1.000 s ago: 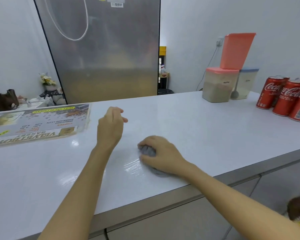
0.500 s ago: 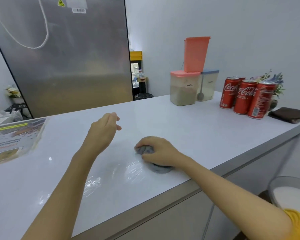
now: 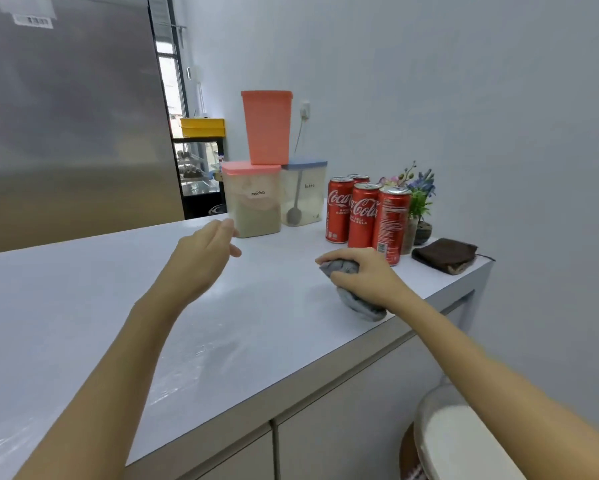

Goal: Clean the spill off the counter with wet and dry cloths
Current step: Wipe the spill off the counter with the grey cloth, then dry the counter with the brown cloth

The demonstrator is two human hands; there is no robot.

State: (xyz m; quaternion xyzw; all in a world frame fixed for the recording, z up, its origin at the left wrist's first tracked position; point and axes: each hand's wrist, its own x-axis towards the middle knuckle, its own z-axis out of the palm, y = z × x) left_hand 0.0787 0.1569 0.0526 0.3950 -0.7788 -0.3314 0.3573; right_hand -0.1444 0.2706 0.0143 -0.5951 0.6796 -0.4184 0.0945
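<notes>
From the head camera I see my right hand (image 3: 362,277) near the front edge of the white table (image 3: 83,306), just in front of the red cans (image 3: 367,213). Its grip is clamped round a bunched grey cloth (image 3: 355,301), pressing it onto the table top. My left hand (image 3: 201,261) hangs above the table to the left of the cans, grip apart, fingers relaxed and holding nothing. Wet streaks (image 3: 201,348) shine on the table left of the cans and nearer the front edge, between my two forearms. A folded brown cloth (image 3: 445,254) lies on the table just right of the cans, at the end by the wall. Behind the cans stands a small pot of flowers (image 3: 417,199). To the cans' left are two clear storage tubs (image 3: 253,199) with a pink container (image 3: 266,128) stacked on top.
</notes>
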